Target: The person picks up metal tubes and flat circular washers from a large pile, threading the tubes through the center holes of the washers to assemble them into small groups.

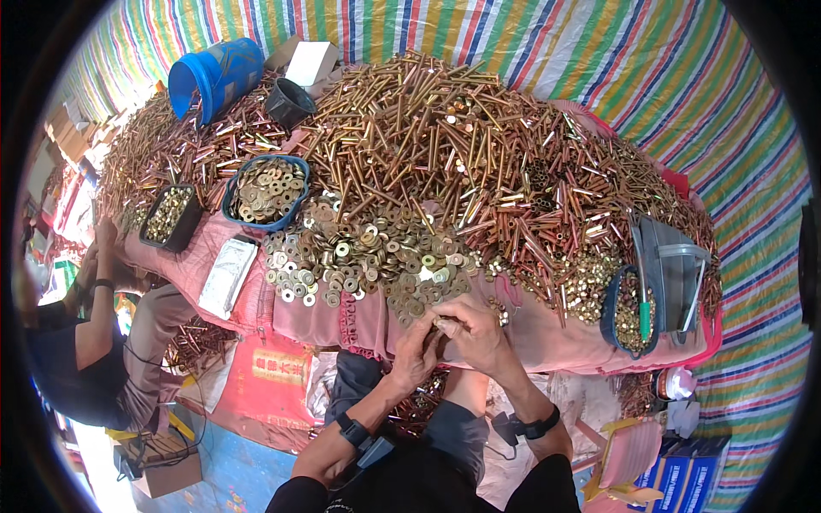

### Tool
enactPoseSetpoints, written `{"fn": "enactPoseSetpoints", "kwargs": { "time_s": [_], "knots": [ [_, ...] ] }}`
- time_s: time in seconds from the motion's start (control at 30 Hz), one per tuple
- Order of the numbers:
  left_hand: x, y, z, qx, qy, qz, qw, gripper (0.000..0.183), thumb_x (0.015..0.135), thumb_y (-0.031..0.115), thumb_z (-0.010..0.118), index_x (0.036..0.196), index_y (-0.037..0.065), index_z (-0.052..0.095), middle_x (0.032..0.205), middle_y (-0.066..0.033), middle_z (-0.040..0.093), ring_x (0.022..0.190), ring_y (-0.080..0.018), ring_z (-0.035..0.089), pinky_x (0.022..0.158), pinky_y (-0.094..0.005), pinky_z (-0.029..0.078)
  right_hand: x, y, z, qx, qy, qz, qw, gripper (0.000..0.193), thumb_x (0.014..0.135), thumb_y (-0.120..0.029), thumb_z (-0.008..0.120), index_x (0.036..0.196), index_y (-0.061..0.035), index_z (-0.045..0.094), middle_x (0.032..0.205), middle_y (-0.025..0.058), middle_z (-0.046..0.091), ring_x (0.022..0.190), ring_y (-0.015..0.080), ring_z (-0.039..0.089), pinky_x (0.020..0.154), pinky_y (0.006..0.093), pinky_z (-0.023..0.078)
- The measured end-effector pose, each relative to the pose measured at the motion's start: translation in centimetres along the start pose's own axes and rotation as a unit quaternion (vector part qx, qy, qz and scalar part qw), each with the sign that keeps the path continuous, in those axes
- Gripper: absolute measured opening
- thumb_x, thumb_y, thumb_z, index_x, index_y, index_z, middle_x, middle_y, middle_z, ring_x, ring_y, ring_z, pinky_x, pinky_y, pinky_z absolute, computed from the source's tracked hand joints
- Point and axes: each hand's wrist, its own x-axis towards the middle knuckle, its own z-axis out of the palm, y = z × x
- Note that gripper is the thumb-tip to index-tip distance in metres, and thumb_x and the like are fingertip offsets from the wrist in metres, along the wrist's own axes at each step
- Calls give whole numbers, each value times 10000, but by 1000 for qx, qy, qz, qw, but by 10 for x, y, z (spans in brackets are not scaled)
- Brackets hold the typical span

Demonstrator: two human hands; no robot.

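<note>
My left hand (416, 352) and my right hand (475, 332) meet at the near edge of the cloth-covered work surface. The fingers of both are closed in a pinch, fingertips touching. What they hold, if anything, is hidden between them. Just beyond my fingers spreads a pile of flat metal washers (368, 256). A large heap of brassy metal tubes and rods (410, 128) rises behind it. Beside my right hand lie a few small nuts (499, 312), and farther right is a bigger pile of nuts (586, 286).
A blue tub of washers (227, 205) and a black tub of nuts (186, 229) stand left. At right are a nut-filled basket (609, 329) with a green-handled tool (645, 316) and a grey scoop (680, 282). A blue bucket (231, 73) lies tipped; a co-worker (85, 342) sits left.
</note>
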Motion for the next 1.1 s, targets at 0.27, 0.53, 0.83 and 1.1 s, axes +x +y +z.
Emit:
{"fn": "enactPoseSetpoints", "kwargs": {
  "time_s": [0.27, 0.53, 0.83, 1.1],
  "knots": [
    [0, 3, -4, -23, -13, -38, 999, 484, 942, -103, 654, 1409, 14, 596, 986, -169, 674, 860, -311, 701, 742, -367, 553, 0, 2, 5, 14, 19, -39, 999, 238, 902, 17, 732, 1139, -6, 742, 1071, 140, 700, 989, 276, 695, 868, 351, 553],
    [0, 5, -5, -22, -30, -54, 998, 442, 960, -78, 641, 1386, 34, 609, 975, -165, 665, 836, -321, 695, 730, -379, 557, -5, 1, 8, 31, 31, -24, 999, 241, 911, 23, 727, 1151, 0, 737, 1093, 135, 701, 1011, 276, 693, 879, 362, 552],
    [0, -1, -3, -38, -27, -44, 998, 342, 960, -65, 666, 1288, 29, 639, 981, -160, 670, 846, -325, 682, 746, -385, 549, 0, -2, 8, -21, 55, -72, 996, 246, 880, 3, 777, 1121, 12, 727, 1045, 148, 710, 948, 294, 711, 807, 355, 569],
    [3, 11, -6, -16, -26, -66, 997, 375, 950, -77, 674, 1303, 45, 641, 938, -154, 641, 807, -309, 656, 713, -372, 531, -9, -4, 8, -34, 72, -57, 995, 241, 893, 0, 769, 1130, 17, 729, 1038, 143, 706, 948, 297, 697, 824, 365, 562]
  ]
}}
